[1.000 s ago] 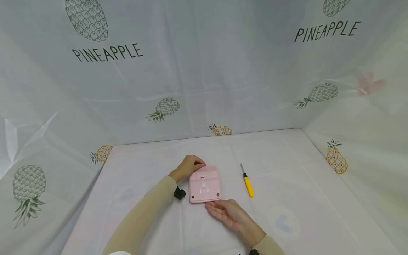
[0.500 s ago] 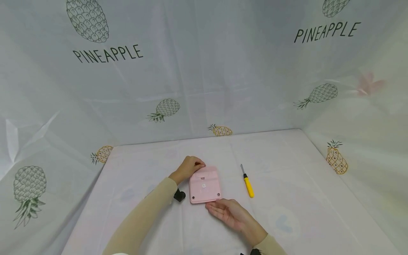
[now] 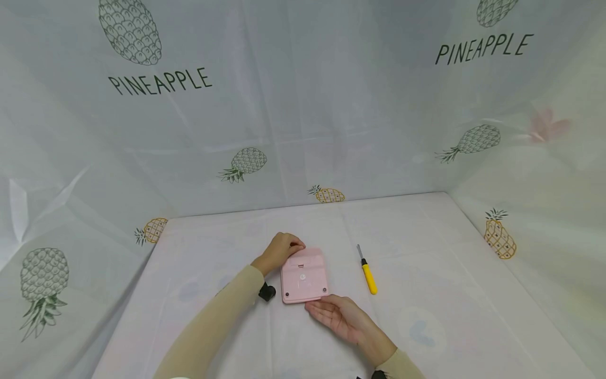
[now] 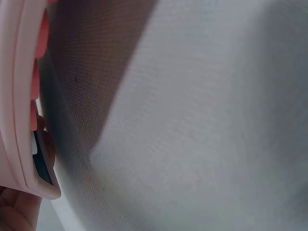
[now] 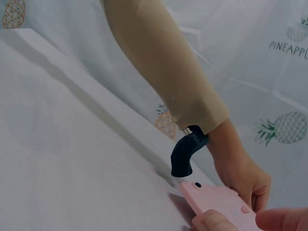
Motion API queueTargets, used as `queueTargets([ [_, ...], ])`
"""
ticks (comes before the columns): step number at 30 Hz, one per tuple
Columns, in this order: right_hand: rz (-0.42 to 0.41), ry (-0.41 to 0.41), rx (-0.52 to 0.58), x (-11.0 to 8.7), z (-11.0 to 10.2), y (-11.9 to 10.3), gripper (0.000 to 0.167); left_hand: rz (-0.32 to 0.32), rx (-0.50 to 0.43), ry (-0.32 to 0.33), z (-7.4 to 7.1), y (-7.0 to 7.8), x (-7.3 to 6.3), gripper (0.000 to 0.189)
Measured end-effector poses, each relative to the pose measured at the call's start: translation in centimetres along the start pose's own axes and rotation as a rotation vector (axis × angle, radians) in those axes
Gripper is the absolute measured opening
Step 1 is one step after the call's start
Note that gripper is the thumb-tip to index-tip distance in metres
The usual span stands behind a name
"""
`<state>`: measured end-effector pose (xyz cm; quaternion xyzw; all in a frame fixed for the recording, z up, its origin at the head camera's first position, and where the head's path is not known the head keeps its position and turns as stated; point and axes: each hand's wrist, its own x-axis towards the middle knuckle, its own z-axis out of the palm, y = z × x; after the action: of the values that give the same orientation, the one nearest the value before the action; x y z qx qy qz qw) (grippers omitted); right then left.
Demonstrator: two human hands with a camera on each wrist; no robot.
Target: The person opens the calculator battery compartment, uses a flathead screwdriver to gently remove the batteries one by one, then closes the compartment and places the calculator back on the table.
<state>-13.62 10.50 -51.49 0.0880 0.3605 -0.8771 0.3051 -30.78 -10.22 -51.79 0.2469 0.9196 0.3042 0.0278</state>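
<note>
A pink calculator point(image 3: 304, 284) is held back side up between both hands, with small dark round feet at its near corners. In the left wrist view, pink keys and a dark display show along the underside of the calculator point(image 4: 14, 110). My left hand point(image 3: 278, 249) grips its far left edge with curled fingers. At the near edge my right hand point(image 3: 343, 320), palm turned up, holds the calculator between thumb and fingers. In the right wrist view, a thumb and fingertip of the right hand point(image 5: 284, 220) are at the calculator's edge, and the left hand point(image 5: 243, 171) is beyond.
A screwdriver point(image 3: 367, 271) with a yellow handle lies on the white-covered table point(image 3: 426, 252), right of the calculator. A black wrist camera point(image 3: 267, 291) sticks out under the left forearm. Pineapple-printed cloth point(image 3: 303, 105) hangs behind and at both sides.
</note>
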Motion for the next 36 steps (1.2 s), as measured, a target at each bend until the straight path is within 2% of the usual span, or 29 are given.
queueTargets([
  [12, 0.002, 0.009, 0.018, -0.1, 0.0, 0.1, 0.048, 0.002, 0.034, 0.016, -0.1, 0.2, -0.2, 0.013],
  [22, -0.001, 0.0, 0.032, 0.1, -0.2, 0.1, 0.048, -0.002, 0.009, 0.017, -0.2, 0.1, -0.3, 0.011],
  [26, 0.001, -0.014, 0.017, 0.2, -0.2, 0.1, 0.048, -0.002, -0.029, -0.035, -0.7, -0.4, -0.3, 0.016],
  [29, 0.001, -0.027, 0.008, 0.2, -0.2, 0.1, 0.048, -0.004, -0.094, -0.105, -1.4, -0.6, -0.5, 0.025],
  [33, 0.002, -0.026, 0.012, 0.3, -0.2, 0.0, 0.049, -0.052, -0.178, -0.194, -2.3, -0.5, -1.0, 0.045],
  [36, 0.006, -0.027, 0.016, 0.3, -0.3, 0.0, 0.049, -0.103, -0.204, -0.213, -2.6, -0.7, -1.7, 0.063],
])
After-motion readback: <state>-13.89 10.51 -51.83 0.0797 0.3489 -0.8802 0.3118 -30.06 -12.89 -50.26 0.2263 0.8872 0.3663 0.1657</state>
